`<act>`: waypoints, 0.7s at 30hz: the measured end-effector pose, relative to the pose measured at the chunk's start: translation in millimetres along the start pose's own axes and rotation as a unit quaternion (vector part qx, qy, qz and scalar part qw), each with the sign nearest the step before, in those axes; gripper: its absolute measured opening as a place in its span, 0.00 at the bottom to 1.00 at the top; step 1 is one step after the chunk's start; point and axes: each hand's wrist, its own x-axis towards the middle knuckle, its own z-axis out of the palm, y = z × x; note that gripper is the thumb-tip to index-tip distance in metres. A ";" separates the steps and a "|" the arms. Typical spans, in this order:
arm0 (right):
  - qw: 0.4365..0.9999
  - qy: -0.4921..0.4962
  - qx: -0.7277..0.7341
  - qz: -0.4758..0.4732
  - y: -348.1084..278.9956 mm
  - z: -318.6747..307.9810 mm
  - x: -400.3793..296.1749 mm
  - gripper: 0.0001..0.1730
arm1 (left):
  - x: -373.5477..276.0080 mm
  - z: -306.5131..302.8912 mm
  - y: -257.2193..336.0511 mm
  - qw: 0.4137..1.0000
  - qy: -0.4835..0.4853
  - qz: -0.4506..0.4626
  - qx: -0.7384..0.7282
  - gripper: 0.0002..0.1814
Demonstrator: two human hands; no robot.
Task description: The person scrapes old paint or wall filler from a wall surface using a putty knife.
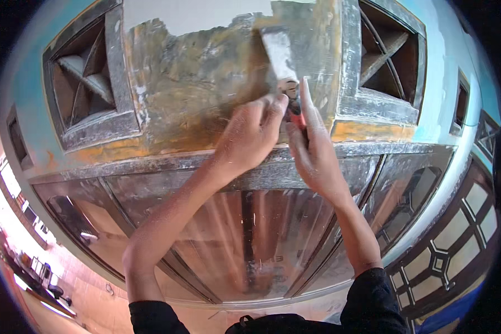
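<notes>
A paint scraper (280, 52) with a broad metal blade and a red and black handle is tilted up against the wall. My right hand (315, 146) is closed around its handle, the index finger stretched along the side. Curled at the neck of the blade, my left hand (250, 133) grips the tool from the other side. Under the blade is a bare, brownish wall patch (192, 79) with scraped, mottled plaster. White coating (208, 14) with a ragged lower edge covers the wall above it. The blade and fingers are slightly blurred.
Wooden vent frames with crossed bars stand left (83, 77) and right (386, 58) of the patch. Below runs a worn wooden lintel (263, 177) over glass panes (217, 246). A dark panelled door (446, 246) is at lower right; tiled floor (96, 288) lies far below.
</notes>
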 end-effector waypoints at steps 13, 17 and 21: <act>0.993 -0.097 0.008 0.064 -27.0 -2.4 44.7 0.42 | -44.0 -44.1 -13.9 0.969 0.088 -0.151 -0.173 0.20; 0.979 -0.020 -0.165 -0.120 -8.7 11.2 92.4 0.28 | -56.7 -60.6 -5.7 0.948 0.080 -0.190 -0.243 0.18; 0.878 0.065 -0.338 -0.332 2.9 4.6 157.6 0.28 | -65.1 -66.6 -15.2 0.954 0.103 -0.161 -0.231 0.17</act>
